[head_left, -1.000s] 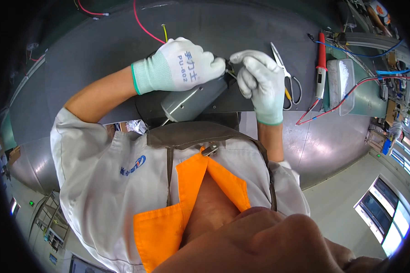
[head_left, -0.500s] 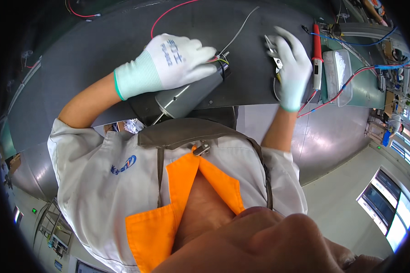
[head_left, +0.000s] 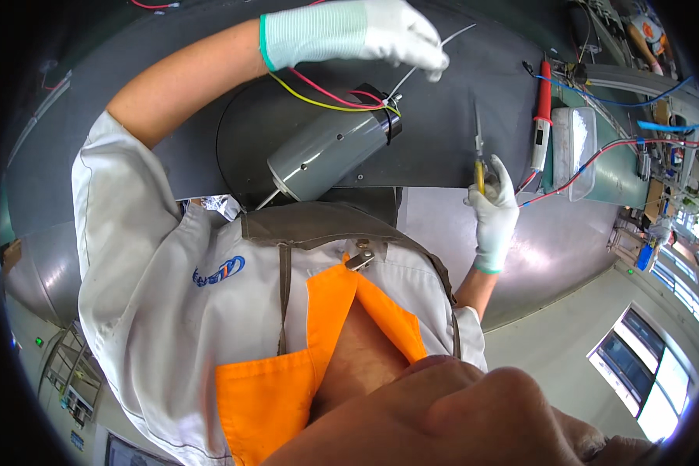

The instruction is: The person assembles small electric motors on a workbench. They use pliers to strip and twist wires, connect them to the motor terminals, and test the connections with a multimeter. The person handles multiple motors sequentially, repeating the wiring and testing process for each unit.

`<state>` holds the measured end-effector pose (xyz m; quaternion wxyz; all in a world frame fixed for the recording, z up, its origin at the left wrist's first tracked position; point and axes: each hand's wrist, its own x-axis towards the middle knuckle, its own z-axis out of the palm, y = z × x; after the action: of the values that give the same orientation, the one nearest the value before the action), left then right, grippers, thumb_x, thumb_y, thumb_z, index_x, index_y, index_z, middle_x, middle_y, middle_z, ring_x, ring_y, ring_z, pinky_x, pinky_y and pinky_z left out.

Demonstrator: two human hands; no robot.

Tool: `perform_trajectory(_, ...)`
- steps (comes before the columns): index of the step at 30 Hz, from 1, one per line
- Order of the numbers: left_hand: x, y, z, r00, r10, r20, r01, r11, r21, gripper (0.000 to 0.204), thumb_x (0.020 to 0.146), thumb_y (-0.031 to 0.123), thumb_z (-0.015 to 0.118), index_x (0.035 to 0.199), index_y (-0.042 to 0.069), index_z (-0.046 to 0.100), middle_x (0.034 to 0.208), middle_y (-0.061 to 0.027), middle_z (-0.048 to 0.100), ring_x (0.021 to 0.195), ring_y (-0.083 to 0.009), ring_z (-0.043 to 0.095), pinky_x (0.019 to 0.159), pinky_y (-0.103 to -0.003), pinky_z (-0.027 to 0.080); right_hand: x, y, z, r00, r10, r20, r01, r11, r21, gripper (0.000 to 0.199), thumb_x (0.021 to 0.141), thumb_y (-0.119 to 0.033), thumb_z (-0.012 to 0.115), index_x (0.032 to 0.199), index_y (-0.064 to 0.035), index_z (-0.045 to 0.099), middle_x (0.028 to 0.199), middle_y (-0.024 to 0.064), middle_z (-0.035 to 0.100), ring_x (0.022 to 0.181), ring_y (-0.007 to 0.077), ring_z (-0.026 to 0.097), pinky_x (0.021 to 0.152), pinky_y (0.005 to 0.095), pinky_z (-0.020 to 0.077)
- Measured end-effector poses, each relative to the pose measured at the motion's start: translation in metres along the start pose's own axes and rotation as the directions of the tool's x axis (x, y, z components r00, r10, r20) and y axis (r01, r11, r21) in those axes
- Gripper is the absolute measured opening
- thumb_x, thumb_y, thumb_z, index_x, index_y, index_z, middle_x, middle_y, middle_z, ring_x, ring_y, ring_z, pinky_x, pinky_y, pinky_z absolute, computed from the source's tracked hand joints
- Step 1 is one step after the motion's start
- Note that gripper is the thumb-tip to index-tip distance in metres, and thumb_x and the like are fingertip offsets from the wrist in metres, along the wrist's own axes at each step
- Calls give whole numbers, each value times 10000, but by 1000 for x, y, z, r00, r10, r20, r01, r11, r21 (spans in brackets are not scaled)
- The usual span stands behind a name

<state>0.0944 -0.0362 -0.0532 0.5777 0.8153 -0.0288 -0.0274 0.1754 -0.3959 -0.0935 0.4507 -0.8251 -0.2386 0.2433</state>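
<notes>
A grey cylindrical motor lies aslant near the bench's front edge, its thin shaft pointing toward me. Red and yellow wires leave its far right end, where a white cable tie is looped around them. My left hand, in a white glove, is above that end, fingers closed at the tie's long tail; the fingertips partly hide the grip. At the right, my gloved right hand holds pliers with yellow handles and a slim metal nose pointing away from me. The pliers are apart from the motor.
Right of the pliers lies a red-and-white soldering-iron-like tool with a cable. Beside it stands a clear plastic box with white strips inside. Blue and red cables cross the right side. The dark bench ends close to my apron.
My left hand has lifted off the motor and moved up and right to the tie's tail. The right hand has moved toward me, the pliers now pointing straight away.
</notes>
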Motion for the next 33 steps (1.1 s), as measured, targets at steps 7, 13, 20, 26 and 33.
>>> perform_trajectory(7, -7, 28, -27, 960, 216, -177, -144, 926, 350, 306, 972, 329, 660, 1019, 42, 756, 948, -149, 731, 870, -279, 700, 759, -378, 528, 33, -56, 17, 907, 74, 415, 11, 980, -198, 718, 860, -283, 799, 1483, -67, 514, 1028, 99, 668, 960, 218, 674, 855, 343, 533)
perform_trajectory(13, 0, 18, -26, 669, 742, 49, -574, 474, 668, 178, 906, 164, 672, 1053, 96, 745, 892, -122, 656, 838, -316, 656, 703, -429, 508, 52, -93, 34, 824, -209, 526, 476, 758, -445, 733, 842, -468, 801, 1397, -51, 564, 1110, 251, 686, 1018, 423, 673, 875, 457, 534)
perform_trajectory(20, -9, 19, -25, 661, 750, -10, -496, 447, 744, 161, 918, 143, 660, 1041, 79, 743, 889, -116, 653, 843, -317, 654, 689, -422, 508, 49, -115, 28, 800, -243, 548, 579, 550, -601, 628, 856, -471, 792, 1298, -60, 621, 878, 169, 709, 818, 363, 707, 693, 431, 532)
perform_trajectory(26, -111, 26, -69, 932, 170, 321, -213, 972, 103, 311, 959, 346, 687, 959, 41, 742, 928, -93, 735, 871, -253, 677, 795, -368, 543, 65, -82, 16, 952, -142, 271, 301, 595, -745, 537, 882, -438, 777, 1268, -91, 641, 734, 130, 680, 684, 331, 706, 595, 422, 509)
perform_trajectory(33, -181, 37, -4, 982, 114, -151, -51, 928, 369, 392, 904, 242, 681, 1185, -30, 683, 1222, -200, 674, 1151, -374, 640, 991, -451, 508, 75, -57, 32, 918, -55, 393, 259, 833, -489, 390, 941, -311, 716, 1190, -12, 707, 940, 161, 759, 813, 244, 732, 715, 388, 576)
